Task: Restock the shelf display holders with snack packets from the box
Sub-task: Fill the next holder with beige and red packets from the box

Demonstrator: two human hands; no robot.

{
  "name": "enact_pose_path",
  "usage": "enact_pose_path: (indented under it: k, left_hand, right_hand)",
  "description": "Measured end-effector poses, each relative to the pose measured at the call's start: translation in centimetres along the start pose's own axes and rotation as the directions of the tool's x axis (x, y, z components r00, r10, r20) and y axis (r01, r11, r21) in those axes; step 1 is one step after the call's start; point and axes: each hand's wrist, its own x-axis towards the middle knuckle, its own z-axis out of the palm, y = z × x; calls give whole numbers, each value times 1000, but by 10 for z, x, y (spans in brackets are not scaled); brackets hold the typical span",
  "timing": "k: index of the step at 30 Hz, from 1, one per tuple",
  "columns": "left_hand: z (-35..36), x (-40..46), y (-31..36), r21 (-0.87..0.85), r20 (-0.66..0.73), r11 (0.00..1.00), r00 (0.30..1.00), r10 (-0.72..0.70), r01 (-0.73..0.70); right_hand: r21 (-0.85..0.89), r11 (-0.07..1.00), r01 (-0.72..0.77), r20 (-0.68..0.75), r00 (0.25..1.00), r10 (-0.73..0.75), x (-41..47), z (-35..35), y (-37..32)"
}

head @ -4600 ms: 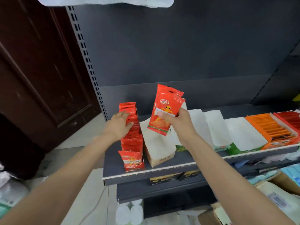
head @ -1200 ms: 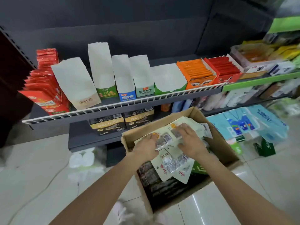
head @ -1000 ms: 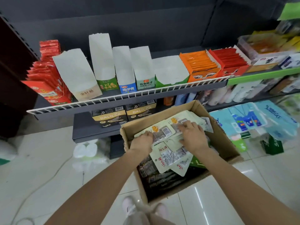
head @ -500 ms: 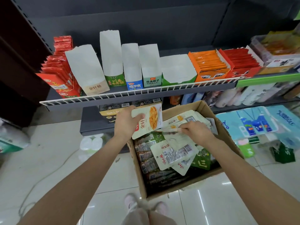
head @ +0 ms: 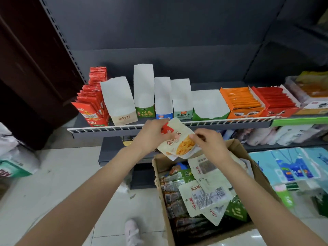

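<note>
Both hands, left hand [head: 150, 134] and right hand [head: 211, 144], pinch flat glossy cream packets [head: 179, 141] over the cardboard box [head: 237, 148].

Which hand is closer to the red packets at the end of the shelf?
Left. The left hand holds a cream packet just below the shelf rail, right of the red packets. The right hand pinches the packet's other side, farther right.
</note>
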Motion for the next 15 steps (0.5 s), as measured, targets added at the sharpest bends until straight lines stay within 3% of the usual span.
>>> enact_pose_path:
  k: [2,5,7,9,11,13,15]
  left_hand:
    - [-20,6,-5,152,-8,987,998,61,-59]
    - [-60,17,-16,349,-3,930,992,124,-115]
    - [-87,27,-25,398,-2,907,989,150,-137]
    - [-113,39,-36,423,-41,894,983,180,-146]
    - [-138,55,-53,327,-133,935,973,191,-138]
    - [-162,76,-75,142,-232,985,963,134,-102]
    - [-184,106,-108,87,-319,995,945,67,-41]
  right_hand:
    - [-23,1000,-7,-16,1000,7,15,11,-20]
    - [118,991,-61,110,993,48,42,29,-48]
    - [240,966,-98,218,975,45,65,43,-68]
    - [337,934,-120,233,972,41,90,61,-86]
    - [394,908,-141,167,983,81,118,78,-100]
    - [439,882,-169,98,985,140,146,94,-111]
    - [512,837,-191,33,979,203,172,108,-122]
